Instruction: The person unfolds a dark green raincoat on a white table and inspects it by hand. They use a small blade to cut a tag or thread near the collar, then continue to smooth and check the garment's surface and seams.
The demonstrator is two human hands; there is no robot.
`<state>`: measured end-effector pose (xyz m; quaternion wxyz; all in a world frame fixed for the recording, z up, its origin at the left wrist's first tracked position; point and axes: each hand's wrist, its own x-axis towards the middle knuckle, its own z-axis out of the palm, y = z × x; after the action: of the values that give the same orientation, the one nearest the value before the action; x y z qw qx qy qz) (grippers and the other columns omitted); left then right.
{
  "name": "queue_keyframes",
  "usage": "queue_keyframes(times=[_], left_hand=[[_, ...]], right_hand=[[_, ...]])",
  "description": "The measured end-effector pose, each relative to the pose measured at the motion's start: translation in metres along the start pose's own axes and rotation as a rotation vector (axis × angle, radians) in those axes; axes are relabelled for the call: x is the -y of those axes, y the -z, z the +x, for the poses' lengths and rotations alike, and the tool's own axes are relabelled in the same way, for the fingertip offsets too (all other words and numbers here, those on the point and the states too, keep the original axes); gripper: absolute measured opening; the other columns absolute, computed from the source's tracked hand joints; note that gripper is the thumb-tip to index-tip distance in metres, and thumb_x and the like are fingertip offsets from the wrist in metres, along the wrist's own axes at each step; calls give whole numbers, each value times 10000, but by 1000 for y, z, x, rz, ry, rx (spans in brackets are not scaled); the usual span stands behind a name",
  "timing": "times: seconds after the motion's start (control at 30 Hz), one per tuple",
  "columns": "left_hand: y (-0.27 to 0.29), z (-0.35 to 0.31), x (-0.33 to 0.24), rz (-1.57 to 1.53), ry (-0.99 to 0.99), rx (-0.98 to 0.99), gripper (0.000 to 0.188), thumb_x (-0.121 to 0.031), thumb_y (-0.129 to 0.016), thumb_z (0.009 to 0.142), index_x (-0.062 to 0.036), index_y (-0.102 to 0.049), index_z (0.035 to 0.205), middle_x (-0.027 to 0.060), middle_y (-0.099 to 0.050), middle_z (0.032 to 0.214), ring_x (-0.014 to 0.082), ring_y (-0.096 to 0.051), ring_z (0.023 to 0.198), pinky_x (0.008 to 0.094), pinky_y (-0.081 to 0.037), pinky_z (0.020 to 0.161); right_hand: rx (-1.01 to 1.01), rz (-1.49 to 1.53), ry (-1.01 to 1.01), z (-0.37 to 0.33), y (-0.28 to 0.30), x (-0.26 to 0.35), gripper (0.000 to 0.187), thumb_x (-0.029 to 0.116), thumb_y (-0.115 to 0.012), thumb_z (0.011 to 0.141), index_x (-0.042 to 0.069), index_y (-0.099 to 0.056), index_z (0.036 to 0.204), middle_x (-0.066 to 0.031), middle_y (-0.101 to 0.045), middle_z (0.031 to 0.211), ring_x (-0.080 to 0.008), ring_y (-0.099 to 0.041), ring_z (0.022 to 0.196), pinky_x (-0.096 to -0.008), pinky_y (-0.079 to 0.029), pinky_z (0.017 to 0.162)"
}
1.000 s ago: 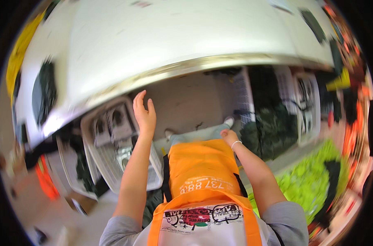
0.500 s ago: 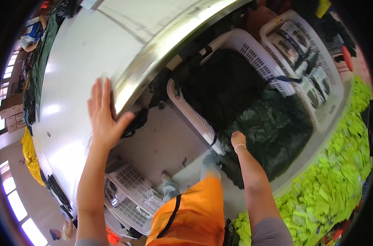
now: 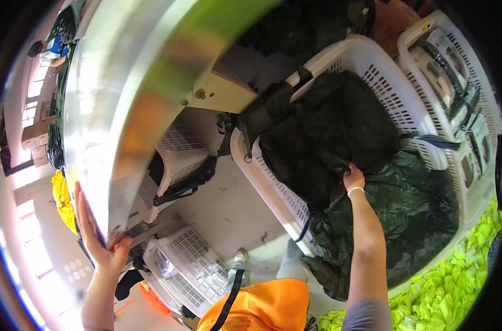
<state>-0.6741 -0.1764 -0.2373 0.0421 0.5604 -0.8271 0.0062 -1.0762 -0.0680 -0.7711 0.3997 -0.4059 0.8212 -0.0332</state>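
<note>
Now the right hand [image 3: 354, 177], short of it moments ago, pinches black fabric [image 3: 328, 127] in a white basket [image 3: 368, 56], gaining a hold; the left hand [image 3: 103, 255] spreads wide against the worktop [image 3: 91, 138].

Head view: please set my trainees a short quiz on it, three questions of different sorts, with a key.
1. True or false: the left hand is inside a basket.
2. What does the right hand hold?
A) yellow cloth
B) dark cloth
C) a box
3. Which wrist wears the white bracelet?

Key: 1. False; it is at the edge of the table. 2. B. 3. The right.
</note>
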Motion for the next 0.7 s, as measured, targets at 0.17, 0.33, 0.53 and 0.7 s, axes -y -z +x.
queue_keyframes(times=[0.17,0.33,0.53,0.7], left_hand=[[9,1,-6,-90,-67,-60,841,-173,-674,664,-5,-325,1411,256,-238,1480,375,-253,1372,470,-184,1111],[14,-54,-36,-278,-387,80,492,-423,-566,854,-24,-579,1142,115,-634,990,263,-614,932,454,-413,924],[16,-130,-93,-2183,1330,765,406,-322,-559,861,-21,-613,1129,125,-673,1002,246,-649,877,383,-523,813],[178,-138,-46,-2076,647,479,360,-38,-626,723,32,-607,1076,119,-659,1031,209,-629,938,344,-493,866]], right_hand=[[-283,575,104,-136,136,7,364,17,-447,814,-46,-610,1133,-211,-677,899,-239,-641,797,-350,-487,695],[-273,667,458,-385,246,117,160,-35,-419,709,-86,-559,769,-97,-542,643,-183,-472,544,-334,-371,472],[439,583,1116,-615,278,206,395,55,-555,775,29,-616,1165,-147,-567,794,-306,-550,707,-374,-465,649],[640,382,1030,-632,305,260,120,158,-658,813,58,-694,869,-106,-657,788,-280,-631,760,-337,-512,687]])
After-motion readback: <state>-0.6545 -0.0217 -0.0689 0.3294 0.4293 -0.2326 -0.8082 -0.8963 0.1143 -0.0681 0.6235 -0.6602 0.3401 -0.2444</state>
